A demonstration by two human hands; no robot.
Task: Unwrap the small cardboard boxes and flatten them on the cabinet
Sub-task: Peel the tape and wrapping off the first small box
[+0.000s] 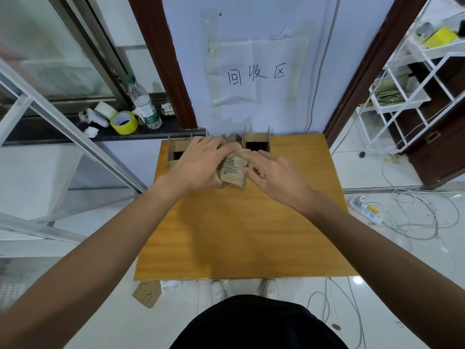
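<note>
A small taped cardboard box [232,171] sits near the far edge of the wooden cabinet top [239,235]. My left hand [201,162] grips its left side, fingers curled over the top. My right hand [273,172] lies against the box's right side, its fingertips on the tape at the top edge. Behind them stand two more small boxes with flaps up: one open box [176,153] at the left, partly hidden by my left hand, and another open box [257,142] at the right.
A dark ledge at the left holds a yellow tape roll [124,122], a plastic bottle [144,103] and crumpled paper. A white wire shelf [412,79] stands at the right. A power strip [366,209] and cables lie on the floor. A cardboard scrap [146,293] lies below the cabinet's near edge.
</note>
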